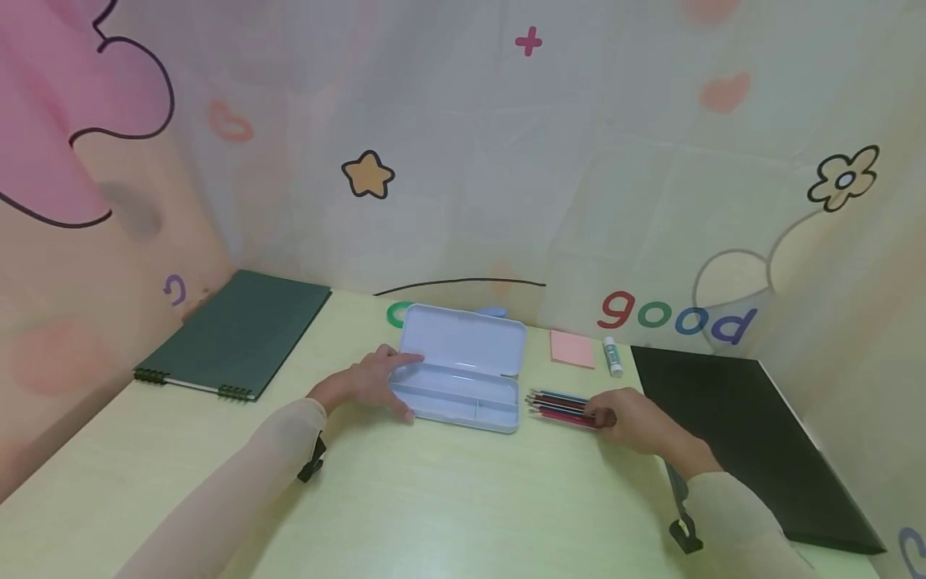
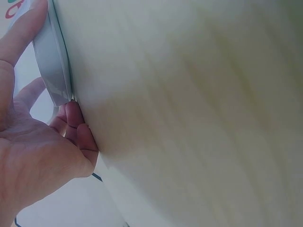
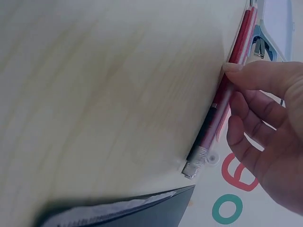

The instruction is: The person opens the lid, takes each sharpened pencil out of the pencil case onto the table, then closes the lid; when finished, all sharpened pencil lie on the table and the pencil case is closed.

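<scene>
A pale blue pencil case [image 1: 463, 342] lies with its lid up, its shallow tray divided into compartments. At its left end my left hand [image 1: 372, 384] grips it, thumb along the near side and index finger reaching over the inside. The left wrist view shows the case's end wall [image 2: 51, 56] between thumb and fingers. To the right of the case, a bunch of pencils [image 1: 560, 406] lies low at the table, tips toward the case. My right hand [image 1: 629, 420] pinches the bunch near its back end. A clear-capped red one [image 3: 222, 101] is nearest in the right wrist view.
Behind the case are a green ring [image 1: 395, 314] and a partly hidden blue object [image 1: 493, 312]. Pink sticky notes [image 1: 572, 349] and a glue stick [image 1: 612, 357] lie at the back. A dark green spiral notebook [image 1: 242, 334] is left, a black flat board [image 1: 745, 442] right.
</scene>
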`<state>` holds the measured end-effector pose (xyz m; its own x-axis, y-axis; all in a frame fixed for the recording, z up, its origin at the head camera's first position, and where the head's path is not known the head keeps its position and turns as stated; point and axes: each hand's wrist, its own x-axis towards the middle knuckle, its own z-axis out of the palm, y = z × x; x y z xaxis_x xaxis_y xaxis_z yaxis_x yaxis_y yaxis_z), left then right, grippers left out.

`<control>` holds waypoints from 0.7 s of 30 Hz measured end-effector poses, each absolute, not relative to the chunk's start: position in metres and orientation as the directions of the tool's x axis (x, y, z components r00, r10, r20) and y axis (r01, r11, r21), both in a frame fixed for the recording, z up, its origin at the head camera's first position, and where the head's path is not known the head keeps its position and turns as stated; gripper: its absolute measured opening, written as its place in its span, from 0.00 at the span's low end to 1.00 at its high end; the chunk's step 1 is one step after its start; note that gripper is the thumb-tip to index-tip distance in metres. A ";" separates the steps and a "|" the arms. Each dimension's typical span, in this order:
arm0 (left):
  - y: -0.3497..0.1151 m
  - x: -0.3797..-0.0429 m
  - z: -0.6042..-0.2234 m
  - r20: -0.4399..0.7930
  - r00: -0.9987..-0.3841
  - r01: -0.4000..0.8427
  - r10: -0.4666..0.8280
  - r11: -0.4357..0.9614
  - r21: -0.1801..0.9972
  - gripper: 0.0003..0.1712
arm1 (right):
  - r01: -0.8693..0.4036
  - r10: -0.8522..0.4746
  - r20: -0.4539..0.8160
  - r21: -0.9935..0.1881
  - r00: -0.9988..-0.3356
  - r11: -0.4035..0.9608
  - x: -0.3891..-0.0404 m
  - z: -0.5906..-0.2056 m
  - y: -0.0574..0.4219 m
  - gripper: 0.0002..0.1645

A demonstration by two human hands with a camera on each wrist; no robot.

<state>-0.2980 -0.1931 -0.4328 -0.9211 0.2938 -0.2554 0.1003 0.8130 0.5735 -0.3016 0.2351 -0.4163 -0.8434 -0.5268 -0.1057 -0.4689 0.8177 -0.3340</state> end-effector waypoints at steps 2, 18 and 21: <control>-0.193 -0.298 -0.433 -0.254 -0.922 0.101 0.293 0.814 0.572 0.57 | -0.465 -0.523 -0.104 -0.336 -0.846 0.819 -0.301 -0.416 0.236 0.14; -0.193 -0.297 -0.435 -0.244 -0.924 0.102 0.295 0.803 0.586 0.56 | -0.468 -0.505 -0.037 -0.321 -0.862 0.823 -0.305 -0.416 0.235 0.15; -0.193 -0.298 -0.434 -0.248 -0.922 0.101 0.298 0.803 0.588 0.56 | -0.462 -0.502 -0.044 -0.329 -0.864 0.824 -0.306 -0.415 0.234 0.15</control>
